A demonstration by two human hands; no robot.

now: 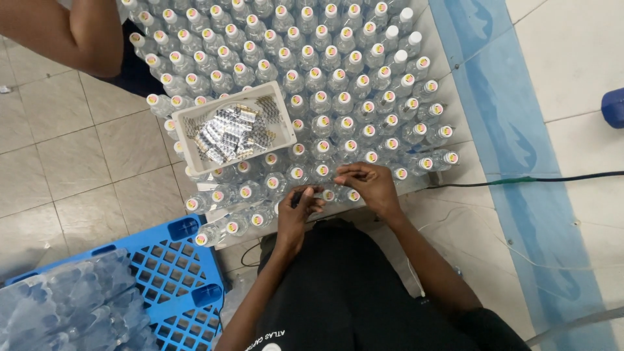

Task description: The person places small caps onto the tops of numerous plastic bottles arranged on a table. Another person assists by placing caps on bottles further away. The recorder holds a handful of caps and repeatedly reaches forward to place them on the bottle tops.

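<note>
Head view: white tray atop capped bottles

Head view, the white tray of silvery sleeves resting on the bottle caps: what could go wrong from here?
1. The white rectangular plastic tray of silvery sleeves sits tilted on top of the clear plastic bottles with sealed caps; a bump could tip it and spill the contents.
2. The left hand and right hand work at the front row near the edge, so a nudged bottle might fall toward the floor.
3. The black cable on the floor could possibly snag a foot.
</note>
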